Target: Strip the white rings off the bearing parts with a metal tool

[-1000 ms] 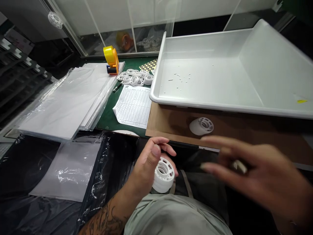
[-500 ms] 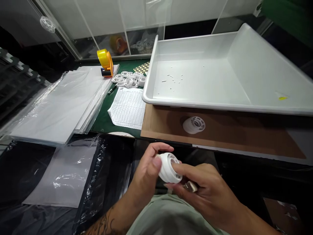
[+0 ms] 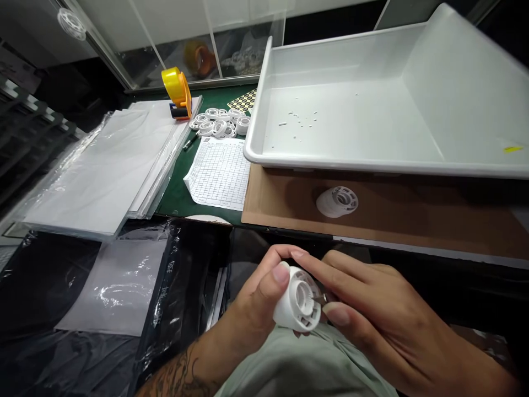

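My left hand (image 3: 264,292) is wrapped round a white plastic ring-shaped part (image 3: 289,303), its slotted face turned to the right. In my right hand (image 3: 372,303) is a small metal-tipped tool (image 3: 321,299), pinched between thumb and fingers; most of it is hidden, so its exact kind does not show. The tip meets the slotted rim of the part. My right index fingertip reaches over to the left fingers. Beyond the hands, a similar short stack of white plastic rings (image 3: 336,202) lies on brown cardboard (image 3: 285,193).
A big white tray (image 3: 330,160) with small white scraps stands on the cardboard. To its left are loose white rings (image 3: 219,124), a printed form (image 3: 219,173), a pen (image 3: 190,141) and a yellow tape dispenser (image 3: 178,96). Plastic-wrapped sheets (image 3: 91,165) lie at left.
My right index finger has come out of the ring's opening, and the tool tip is now at the slotted rim. The part has turned its face more toward me.
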`<state>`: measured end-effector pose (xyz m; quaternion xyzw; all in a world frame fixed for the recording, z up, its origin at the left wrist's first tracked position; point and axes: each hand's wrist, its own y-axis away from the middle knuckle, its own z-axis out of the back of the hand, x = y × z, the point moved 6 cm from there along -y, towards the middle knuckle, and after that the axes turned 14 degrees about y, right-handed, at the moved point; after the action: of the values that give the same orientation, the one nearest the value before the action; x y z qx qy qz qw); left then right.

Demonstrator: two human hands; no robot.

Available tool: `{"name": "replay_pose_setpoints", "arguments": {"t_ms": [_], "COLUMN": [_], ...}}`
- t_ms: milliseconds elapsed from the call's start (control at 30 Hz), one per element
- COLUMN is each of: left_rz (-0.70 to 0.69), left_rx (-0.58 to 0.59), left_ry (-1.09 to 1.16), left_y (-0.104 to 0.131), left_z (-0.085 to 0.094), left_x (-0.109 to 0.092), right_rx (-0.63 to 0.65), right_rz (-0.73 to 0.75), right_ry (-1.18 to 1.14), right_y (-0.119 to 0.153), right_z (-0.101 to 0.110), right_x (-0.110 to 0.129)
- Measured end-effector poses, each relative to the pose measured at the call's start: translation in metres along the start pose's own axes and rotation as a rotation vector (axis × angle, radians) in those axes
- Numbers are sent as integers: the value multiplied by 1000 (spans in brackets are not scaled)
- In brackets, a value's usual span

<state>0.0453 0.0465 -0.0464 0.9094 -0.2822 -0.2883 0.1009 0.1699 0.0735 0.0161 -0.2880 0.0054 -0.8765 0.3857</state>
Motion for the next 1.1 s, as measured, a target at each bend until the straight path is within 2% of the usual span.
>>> {"name": "replay_pose_setpoints", "arguments": {"t_ms": [167,333,467,567,733,1100], "left_rz": [38,64,47,49,87,33], "left_rx": [10,-143,-150,-123,-45,-10], "left_ry": [8,-46,-56,-59,-64,-58], "left_y": [1,7,7,6,5,3], "left_z": [-5,-5,-7,-5,-3,-4], "left_x": [-2,-4,-3,-1,4,5], "right_rx": [-17,-7,-43,-73,-40,-78], "right_rz": [43,58,73,76,71,14], "right_ry": [-4,-8,48,87,31,36], "right_y": [1,0,0,2,5,7], "right_z": [-2,-2,3,4,-1,-4], "right_x": [8,10,12,13,11,11]}}
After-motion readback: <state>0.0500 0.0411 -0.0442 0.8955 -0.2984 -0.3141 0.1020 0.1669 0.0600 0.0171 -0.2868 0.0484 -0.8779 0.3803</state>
